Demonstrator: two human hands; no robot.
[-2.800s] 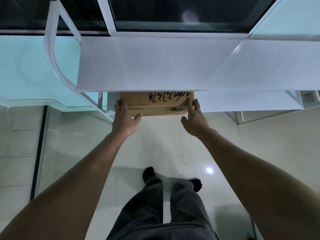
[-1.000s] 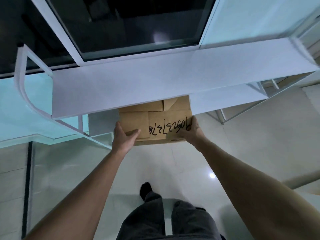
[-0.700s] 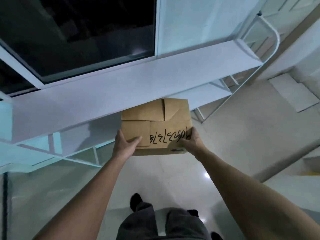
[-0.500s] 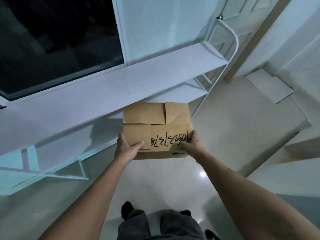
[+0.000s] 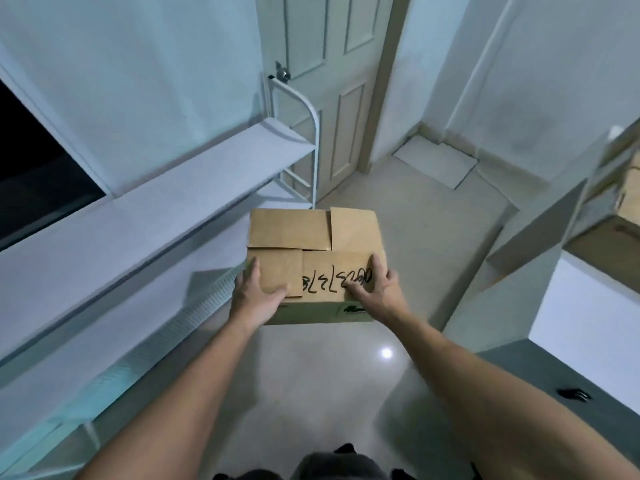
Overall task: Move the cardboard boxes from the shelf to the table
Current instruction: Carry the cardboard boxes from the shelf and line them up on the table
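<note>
Tiled floor (image 5: 408, 237) | hands — left hand (image 5: 254, 299), right hand (image 5: 379, 292) — grip cardboard box (image 5: 315, 244) corners

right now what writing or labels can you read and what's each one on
"0602 3/3/8", roughly: black handwriting, upside down to the camera and partly under the right hand, on the top flap of the cardboard box.
Small dark logo on the box's near side: too blurred to read.
No other text shows.
</note>
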